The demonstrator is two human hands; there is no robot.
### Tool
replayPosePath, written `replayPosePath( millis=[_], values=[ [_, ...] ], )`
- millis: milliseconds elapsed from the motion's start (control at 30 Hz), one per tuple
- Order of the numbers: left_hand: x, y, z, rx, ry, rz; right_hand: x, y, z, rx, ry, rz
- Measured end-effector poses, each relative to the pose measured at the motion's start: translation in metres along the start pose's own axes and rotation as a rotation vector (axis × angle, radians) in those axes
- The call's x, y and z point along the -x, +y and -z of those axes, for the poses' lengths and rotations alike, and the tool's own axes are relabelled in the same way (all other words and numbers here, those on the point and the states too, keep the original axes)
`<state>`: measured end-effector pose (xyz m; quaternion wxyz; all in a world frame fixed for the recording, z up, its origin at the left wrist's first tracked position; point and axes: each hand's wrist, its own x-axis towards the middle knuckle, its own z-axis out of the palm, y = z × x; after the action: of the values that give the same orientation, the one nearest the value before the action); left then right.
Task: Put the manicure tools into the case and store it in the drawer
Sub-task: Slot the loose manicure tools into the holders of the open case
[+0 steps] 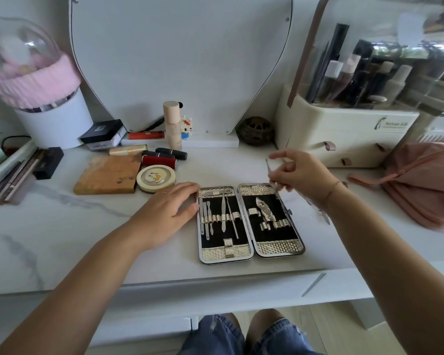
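Observation:
The manicure case (250, 249) lies open and flat on the white marble vanity top, black lining up, several thin metal tools strapped into its left half and a clipper in its right half. My left hand (169, 208) rests flat beside the case, fingertips touching its left edge. Above the case's right half, my right hand (297, 172) pinches a thin metal tool (269, 170) between thumb and fingers. Another metal tool (324, 217) lies on the top just right of the case, partly hidden by my right wrist.
A drawer front with a slanted handle (313, 284) sits under the top's front edge. Behind the case are lipsticks (164, 157), a round compact (155, 178), an orange palette (107, 175) and a mirror. A cream organizer (344, 134) and pink pouch (426, 180) stand right.

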<state>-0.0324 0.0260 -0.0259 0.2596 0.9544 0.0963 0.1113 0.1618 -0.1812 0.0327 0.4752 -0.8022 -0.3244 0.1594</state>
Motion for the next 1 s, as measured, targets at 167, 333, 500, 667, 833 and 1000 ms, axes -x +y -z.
replayPosePath(
  millis=[167, 333, 500, 667, 833, 1000],
  values=[
    [-0.001, -0.001, 0.000, -0.012, 0.008, 0.002, -0.005, -0.030, -0.046, -0.219, -0.275, -0.001],
    [-0.002, -0.004, -0.002, -0.011, -0.006, 0.008, -0.019, -0.031, -0.071, -0.149, -0.279, -0.058],
    [-0.002, -0.005, -0.002, -0.027, -0.016, 0.002, -0.023, -0.031, -0.074, -0.064, -0.327, -0.090],
    [-0.001, -0.004, -0.002, -0.025, -0.011, 0.002, -0.021, -0.037, -0.073, 0.022, -0.371, -0.089],
    [-0.002, -0.005, -0.002, -0.026, -0.001, -0.006, -0.017, -0.042, -0.078, 0.097, -0.390, -0.069],
    [-0.001, -0.005, -0.002, -0.023, -0.008, 0.001, -0.018, -0.044, -0.080, 0.190, -0.393, -0.068]
  ],
)
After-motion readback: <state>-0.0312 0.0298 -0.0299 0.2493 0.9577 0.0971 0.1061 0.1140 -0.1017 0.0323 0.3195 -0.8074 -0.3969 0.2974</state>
